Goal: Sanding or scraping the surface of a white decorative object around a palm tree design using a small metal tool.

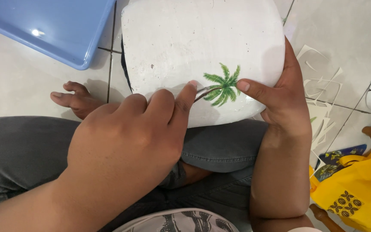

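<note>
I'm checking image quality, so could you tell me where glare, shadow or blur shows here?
Head view: a small glare spot on the blue tray; soft shadow under the left hand on the white pot; palm cutout sharp; no obvious blur.

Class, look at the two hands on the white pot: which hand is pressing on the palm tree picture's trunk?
The left hand: its fingertip presses the trunk of the palm picture on the white pot. The right hand only steadies the pot's edge, thumb beside the fronds.

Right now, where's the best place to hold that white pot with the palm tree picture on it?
By its rounded right rim, from the right, as the right hand does: the white pot lies tilted on the lap, and that side keeps clear of the palm tree picture.
</note>
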